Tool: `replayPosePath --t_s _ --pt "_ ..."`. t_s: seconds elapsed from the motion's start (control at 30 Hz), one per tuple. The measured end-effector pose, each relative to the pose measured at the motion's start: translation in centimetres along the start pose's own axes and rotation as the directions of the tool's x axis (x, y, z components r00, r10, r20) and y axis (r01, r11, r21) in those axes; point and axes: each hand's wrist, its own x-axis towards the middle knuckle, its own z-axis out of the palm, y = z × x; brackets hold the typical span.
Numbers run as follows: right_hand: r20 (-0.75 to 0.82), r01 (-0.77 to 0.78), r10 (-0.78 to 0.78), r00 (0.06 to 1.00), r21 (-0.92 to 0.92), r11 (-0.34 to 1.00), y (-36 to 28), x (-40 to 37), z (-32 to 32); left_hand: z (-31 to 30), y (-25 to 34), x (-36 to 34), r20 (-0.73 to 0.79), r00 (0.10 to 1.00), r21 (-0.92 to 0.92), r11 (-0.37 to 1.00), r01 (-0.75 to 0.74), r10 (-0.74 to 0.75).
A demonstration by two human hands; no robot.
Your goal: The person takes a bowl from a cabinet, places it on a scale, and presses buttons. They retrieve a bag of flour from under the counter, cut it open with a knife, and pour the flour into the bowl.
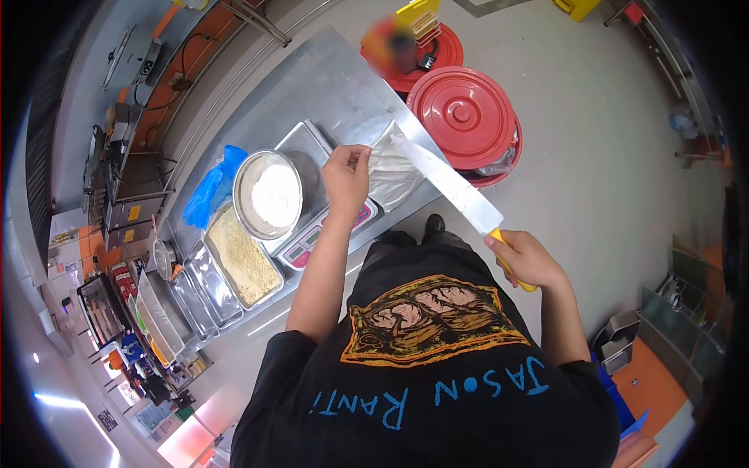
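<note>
Black T-shirt [452,374] nearest the camera, lower right of the bowl. Long-bladed knife [456,186], yellow handle, right of the bowl: right hand [524,257] has its fingers wrapped round the handle. Long axis slants from that hand up and back toward the bowl's side, crossing the counter's edge, far end over the right part of the plastic bag [388,173]. Can't tell if blade touches bag or just hangs above.

Bag lies on the counter [312,78], right of the bowl, crumpled, see-through. Left hand [347,181] is the nearer one, between bowl and bag, fingers just beside the bag's left edge; bag lies to their right. Left fingers curled inward; whether they meet or pinch the bag edge, can't tell. Right hand well apart from bag, only the blade bridging.

Landmark: metal bowl [243,204], white powder [275,195] inside. Scale [299,256] with pink buttons on bowl's near side. Tray [266,296] of pale yellow crumbs [243,261] nearer and left of bowl, blue bag [211,191] left. Red lidded bin [462,117] far right of bowl, past the counter.
</note>
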Motion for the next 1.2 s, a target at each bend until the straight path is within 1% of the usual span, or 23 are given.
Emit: replayPosePath --t_s 0.17,0.27,0.43,0.57,0.63,0.73,0.77,0.87,0.9,1.0,1.03,1.1,1.17,1.2 --pt "0.067 0.049 -0.045 0.997 -0.056 0.997 -0.4 -0.1 1.0 0.1 0.4 -0.1 -0.01 0.996 0.022 0.995 -0.094 0.094" --pt "0.105 0.055 -0.049 0.993 -0.058 0.997 -0.4 0.3 1.3 0.1 0.7 -0.5 -0.009 0.991 0.037 0.99 -0.133 0.133" --pt "0.11 0.028 -0.021 0.994 -0.059 0.998 -0.6 0.4 1.1 0.3 0.2 -1.0 -0.029 0.979 0.089 0.976 -0.2 0.203" --pt "0.117 0.03 -0.022 0.993 -0.073 0.997 -1.2 0.6 1.2 0.5 -0.5 -1.2 -0.046 0.952 0.174 0.941 -0.29 0.302" --pt "0.118 0.027 -0.017 0.993 -0.083 0.996 -1.6 0.5 1.2 0.4 -0.4 -1.0 -0.046 0.939 0.187 0.926 -0.327 0.341" --pt "0.116 0.014 -0.001 0.993 -0.109 0.994 -2.7 0.0 0.7 0.3 0.3 -0.9 -0.023 0.937 0.188 0.922 -0.338 0.348" --pt "0.114 0.004 0.009 0.993 -0.115 0.993 -2.9 -0.2 0.6 0.4 0.1 -0.9 -0.021 0.928 0.174 0.915 -0.364 0.373" --pt "0.102 -0.006 0.018 0.995 -0.113 0.994 -3.4 0.1 0.4 0.7 -0.3 -0.9 -0.044 0.923 0.163 0.914 -0.372 0.383" --pt "0.084 0.044 -0.033 0.996 -0.125 0.991 -3.6 1.0 0.5 0.6 -0.2 -0.8 -0.054 0.922 0.195 0.909 -0.368 0.384" --pt "0.005 0.165 -0.166 0.986 -0.164 0.973 -4.9 7.4 2.2 1.3 -0.2 -1.4 -0.027 0.914 0.169 0.903 -0.396 0.406" --pt "0.02 0.161 -0.16 0.987 -0.163 0.973 -6.3 9.9 2.5 1.5 -0.1 -1.8 -0.038 0.924 0.164 0.914 -0.371 0.382" --pt "0.017 0.198 -0.199 0.98 -0.212 0.957 -8.2 16.1 2.2 1.9 0.1 -1.5 -0.067 0.935 0.158 0.929 -0.335 0.349" --pt "-0.087 0.169 -0.191 0.978 -0.213 0.962 -9.1 21.5 1.8 1.9 0.5 -1.4 -0.068 0.94 0.143 0.936 -0.323 0.335" --pt "-0.15 0.141 -0.172 0.974 -0.199 0.97 -9.5 22.7 1.0 1.9 0.5 -1.5 -0.066 0.943 0.133 0.94 -0.315 0.326"
